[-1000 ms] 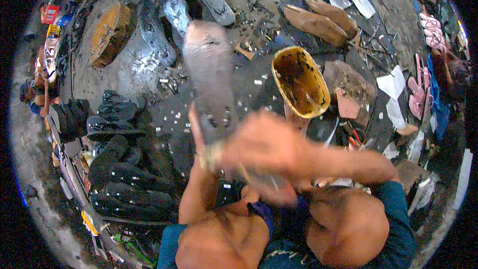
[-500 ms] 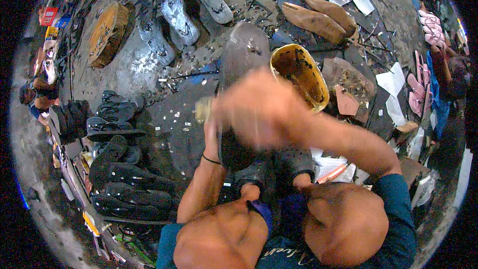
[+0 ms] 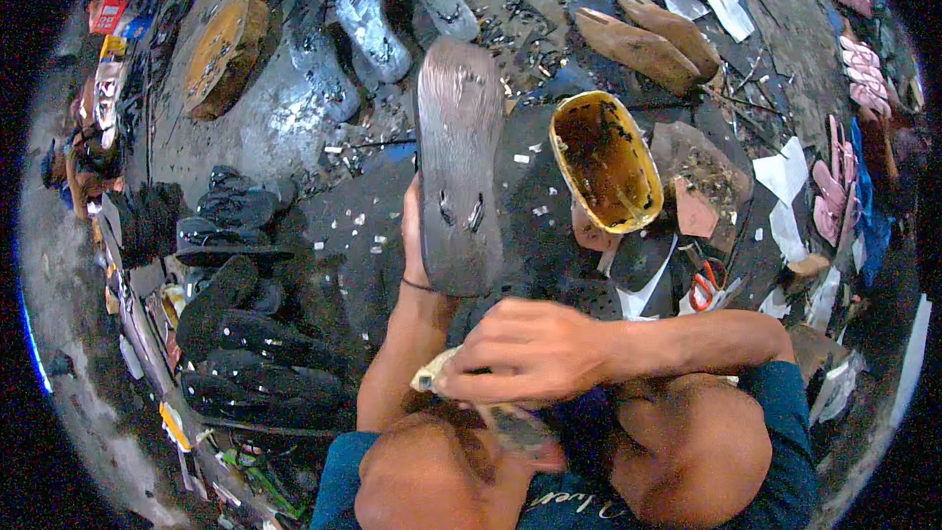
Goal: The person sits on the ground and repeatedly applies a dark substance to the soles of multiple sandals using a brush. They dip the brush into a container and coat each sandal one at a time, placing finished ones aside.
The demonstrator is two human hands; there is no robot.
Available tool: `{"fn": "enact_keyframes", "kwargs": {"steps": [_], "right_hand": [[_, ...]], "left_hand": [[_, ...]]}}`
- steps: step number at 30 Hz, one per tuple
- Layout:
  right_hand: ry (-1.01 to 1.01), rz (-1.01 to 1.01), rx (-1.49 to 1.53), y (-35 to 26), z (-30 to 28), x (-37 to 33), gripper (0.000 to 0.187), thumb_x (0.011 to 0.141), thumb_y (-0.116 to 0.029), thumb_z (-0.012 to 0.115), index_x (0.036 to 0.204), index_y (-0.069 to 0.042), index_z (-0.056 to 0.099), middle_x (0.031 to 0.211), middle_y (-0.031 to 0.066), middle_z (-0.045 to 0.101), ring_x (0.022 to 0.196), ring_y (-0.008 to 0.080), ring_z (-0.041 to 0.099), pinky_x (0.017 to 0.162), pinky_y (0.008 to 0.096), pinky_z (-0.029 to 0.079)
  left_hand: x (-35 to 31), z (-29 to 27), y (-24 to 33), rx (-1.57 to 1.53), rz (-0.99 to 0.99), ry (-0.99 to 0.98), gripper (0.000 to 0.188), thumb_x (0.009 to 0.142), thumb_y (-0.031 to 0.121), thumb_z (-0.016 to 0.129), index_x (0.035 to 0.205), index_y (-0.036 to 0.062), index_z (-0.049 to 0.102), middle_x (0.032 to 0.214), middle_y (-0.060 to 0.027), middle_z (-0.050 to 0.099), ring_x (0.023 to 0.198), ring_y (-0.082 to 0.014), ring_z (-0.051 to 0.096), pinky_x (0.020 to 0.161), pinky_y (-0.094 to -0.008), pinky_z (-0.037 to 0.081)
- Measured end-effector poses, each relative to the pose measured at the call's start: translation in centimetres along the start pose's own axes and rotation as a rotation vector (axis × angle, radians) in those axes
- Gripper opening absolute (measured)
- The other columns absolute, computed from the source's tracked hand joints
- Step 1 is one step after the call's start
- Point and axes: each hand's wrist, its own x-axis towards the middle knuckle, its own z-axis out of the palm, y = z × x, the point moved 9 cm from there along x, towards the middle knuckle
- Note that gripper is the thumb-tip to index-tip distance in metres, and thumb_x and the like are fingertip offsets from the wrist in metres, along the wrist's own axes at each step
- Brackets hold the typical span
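A long grey shoe sole [image 3: 459, 157] is held upright in front of me, its ribbed face toward me. My left hand [image 3: 413, 240] grips its left edge; most of those fingers are hidden behind it. Below the sole's lower end, close to my knees, my right hand [image 3: 535, 348] is closed round a small pale yellowish piece [image 3: 430, 378] whose kind I cannot make out. Under that hand a blurred dark, flat thing with a pinkish end [image 3: 530, 437] shows between my legs. A yellow tub [image 3: 606, 162], brown inside, stands right of the sole.
Black sandals [image 3: 260, 383] are heaped at the left. Whitish soles [image 3: 371, 29] and a round wooden block [image 3: 226, 54] lie at the far left. Wooden shoe lasts [image 3: 648, 39] lie at the far right. Orange-handled scissors [image 3: 703, 290] and paper scraps lie right of my knees.
My right hand has come down from in front of the sole toward my knees with the pale piece. The sole now shows uncovered, still in my left hand. The view has shifted slightly.
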Motion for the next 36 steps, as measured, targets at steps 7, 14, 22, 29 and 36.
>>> {"fn": "enact_keyframes", "kwargs": {"steps": [7, 14, 22, 29, 36], "right_hand": [[-0.105, 0.335, 0.124, 3.3, 0.2, -2.2, 0.043, 0.077, -0.021, 0.072, 0.119, -0.016, 0.069, 0.104, 0.0045, 0.069, 0.091, 0.0272, 0.065, 0.079, 0.0387, 0.051], [0.311, 0.891, -0.256, 6.5, -9.7, -10.4, 0.020, 0.087, -0.012, 0.074, 0.104, -0.003, 0.070, 0.097, 0.0118, 0.072, 0.091, 0.0256, 0.070, 0.084, 0.0358, 0.052], [0.350, 1.179, -0.282, 8.6, -9.5, -15.8, 0.024, 0.098, -0.017, 0.063, 0.112, 0.002, 0.066, 0.111, 0.0159, 0.068, 0.100, 0.0198, 0.064, 0.085, 0.0313, 0.049], [0.332, 1.331, -0.385, 13.0, -12.0, -19.8, 0.033, 0.103, -0.019, 0.057, 0.125, 0.004, 0.061, 0.113, 0.0091, 0.067, 0.102, 0.0142, 0.061, 0.090, 0.0292, 0.048], [0.347, 1.071, -0.446, 11.7, -9.9, -14.9, 0.036, 0.096, -0.034, 0.064, 0.123, -0.010, 0.068, 0.107, 0.0147, 0.072, 0.088, 0.0277, 0.068, 0.079, 0.0373, 0.052]], "left_hand": [[4.4, -4.1, 1.8, -0.133, 0.038, -0.021, 0.049, 0.099, 0.040, 0.038, 0.120, 0.0035, 0.062, 0.105, -0.0164, 0.071, 0.088, -0.0315, 0.070, 0.081, -0.0455, 0.059], [18.9, 4.0, 2.4, 0.071, 0.046, 0.026, 0.039, 0.101, 0.029, 0.044, 0.117, 0.0006, 0.065, 0.119, -0.0112, 0.069, 0.114, -0.0261, 0.062, 0.107, -0.0406, 0.042], [22.9, -8.2, 6.3, 0.322, 0.404, 0.021, 0.030, 0.099, 0.034, 0.058, 0.118, 0.0104, 0.059, 0.103, -0.0021, 0.066, 0.089, -0.0103, 0.060, 0.072, -0.0248, 0.046], [-6.6, -11.2, 4.0, 1.816, 0.687, 0.481, 0.045, 0.087, 0.016, 0.069, 0.128, 0.0031, 0.057, 0.124, -0.0173, 0.063, 0.121, -0.0367, 0.056, 0.108, -0.0450, 0.042], [-17.6, -18.3, 11.9, 1.504, 0.661, 0.860, 0.053, 0.089, 0.016, 0.070, 0.133, -0.0026, 0.049, 0.129, -0.0219, 0.057, 0.120, -0.0333, 0.055, 0.102, -0.0386, 0.045]]}}
